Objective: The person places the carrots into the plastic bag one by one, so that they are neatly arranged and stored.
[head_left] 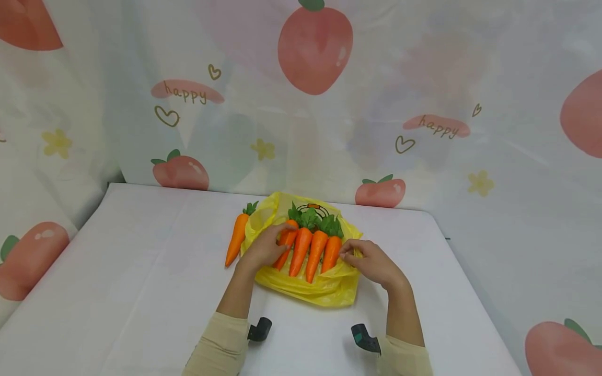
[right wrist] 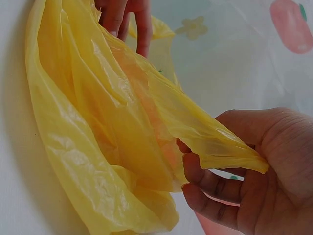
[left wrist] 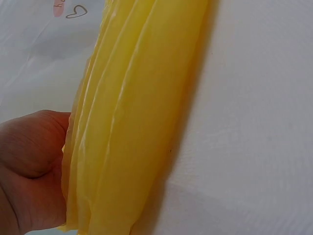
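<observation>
A yellow plastic bag (head_left: 305, 294) lies on the table in the head view, its mouth spread open. Several carrots with green leafy tops lie side by side in it. My left hand (head_left: 267, 246) holds the leftmost carrot (head_left: 284, 257), thumb and fingers around its upper part. At the bag's right side, beside the rightmost carrot (head_left: 332, 250), my right hand (head_left: 376, 262) pinches the bag's edge. The right wrist view shows the pulled-out bag edge (right wrist: 215, 139) between thumb and curled fingers. In the left wrist view the bag (left wrist: 132, 117) hides the left fingers.
One more carrot (head_left: 238, 235) lies on the white table (head_left: 155, 271), just left of the bag. A patterned cloth backdrop (head_left: 320, 136) stands behind the table. Dark wrist devices sit by both sleeves.
</observation>
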{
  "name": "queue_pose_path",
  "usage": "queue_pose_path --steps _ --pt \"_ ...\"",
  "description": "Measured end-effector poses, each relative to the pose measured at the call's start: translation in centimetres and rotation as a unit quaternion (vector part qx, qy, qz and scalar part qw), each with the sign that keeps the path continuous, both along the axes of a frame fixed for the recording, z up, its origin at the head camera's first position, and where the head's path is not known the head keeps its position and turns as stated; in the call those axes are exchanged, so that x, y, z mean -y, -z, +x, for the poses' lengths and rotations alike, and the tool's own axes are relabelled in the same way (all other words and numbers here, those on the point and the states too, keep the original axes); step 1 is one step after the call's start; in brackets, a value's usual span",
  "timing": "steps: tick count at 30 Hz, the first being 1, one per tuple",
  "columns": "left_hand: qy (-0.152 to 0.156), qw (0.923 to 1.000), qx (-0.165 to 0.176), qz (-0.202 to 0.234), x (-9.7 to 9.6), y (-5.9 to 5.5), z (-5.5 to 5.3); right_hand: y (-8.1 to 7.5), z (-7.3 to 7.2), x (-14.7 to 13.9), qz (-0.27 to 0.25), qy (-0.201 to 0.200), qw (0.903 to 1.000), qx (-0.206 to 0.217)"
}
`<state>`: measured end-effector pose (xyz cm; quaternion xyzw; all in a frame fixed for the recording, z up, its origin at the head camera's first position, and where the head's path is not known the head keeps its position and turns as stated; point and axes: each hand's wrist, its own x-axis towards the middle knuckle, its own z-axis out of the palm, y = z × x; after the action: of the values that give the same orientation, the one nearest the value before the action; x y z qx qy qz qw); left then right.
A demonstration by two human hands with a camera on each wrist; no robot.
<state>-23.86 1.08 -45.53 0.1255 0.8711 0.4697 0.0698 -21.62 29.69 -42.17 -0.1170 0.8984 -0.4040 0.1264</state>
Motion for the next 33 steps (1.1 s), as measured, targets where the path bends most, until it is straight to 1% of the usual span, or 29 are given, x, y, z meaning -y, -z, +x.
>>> queue_pose_path --steps 9,14,24,33 --pt "-0.003 0.9998 -0.002 -0.017 0.01 0.10 0.14 0.02 -0.02 0.13 0.003 -0.002 1.0000 -0.002" --pt "-0.006 0.9997 0.010 -0.023 0.02 0.32 0.02 -0.04 0.00 0.22 0.004 -0.001 1.0000 -0.001" --pt "-0.006 0.9995 0.021 -0.023 0.07 0.37 -0.04 0.11 -0.13 0.24 0.004 0.000 1.0000 0.003" --pt "0.002 0.9997 0.017 -0.019 0.15 0.44 -0.15 0.22 -0.15 0.37 0.009 0.000 1.0000 0.004"
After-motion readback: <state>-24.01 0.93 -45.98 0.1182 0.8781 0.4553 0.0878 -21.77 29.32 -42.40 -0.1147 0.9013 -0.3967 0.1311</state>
